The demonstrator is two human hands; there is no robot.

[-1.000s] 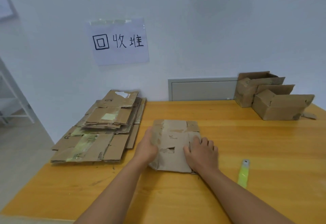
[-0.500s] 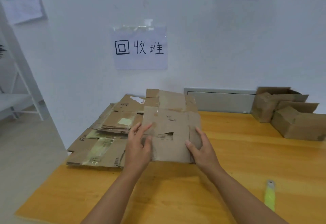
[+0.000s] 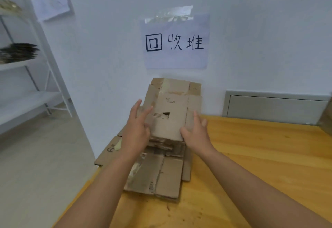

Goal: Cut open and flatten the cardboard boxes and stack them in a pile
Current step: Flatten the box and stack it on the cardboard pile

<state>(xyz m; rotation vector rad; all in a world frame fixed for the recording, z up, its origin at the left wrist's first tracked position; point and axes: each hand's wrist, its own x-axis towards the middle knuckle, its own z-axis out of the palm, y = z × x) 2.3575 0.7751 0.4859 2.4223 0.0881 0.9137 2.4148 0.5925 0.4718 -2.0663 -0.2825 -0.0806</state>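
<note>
- Cardboard sheet (image 3: 172, 109), flattened, is held between your two hands above the far part of the pile (image 3: 161, 172). It is tilted, with the far edge raised toward the wall (image 3: 107, 48). A small torn hole shows near the middle of its upper face.
- Your left hand (image 3: 136, 130) holds the left edge of the sheet. The thumb lies across the upper face and the fingers extend along the left side; whether they curl under the sheet cannot be told.
- Your right hand (image 3: 195, 134) holds the near right corner of the sheet. The thumb presses on the near edge and the fingers run up along the right side, loosely curved.
- The pile of flattened boxes lies on the left end of the wooden table (image 3: 260, 156), directly under the held sheet. Its near layers extend toward you, and one brown layer overhangs the table's left edge.
- Whether the sheet touches the top of the pile cannot be told; the near edge sits just above it.
- A paper sign (image 3: 175, 42) with handwritten characters is taped to the wall directly behind the pile.
- A grey panel (image 3: 274, 105) sits low on the wall, behind the table to the right.
- A white shelving unit (image 3: 36, 62) stands at the left, well apart from the table.
</note>
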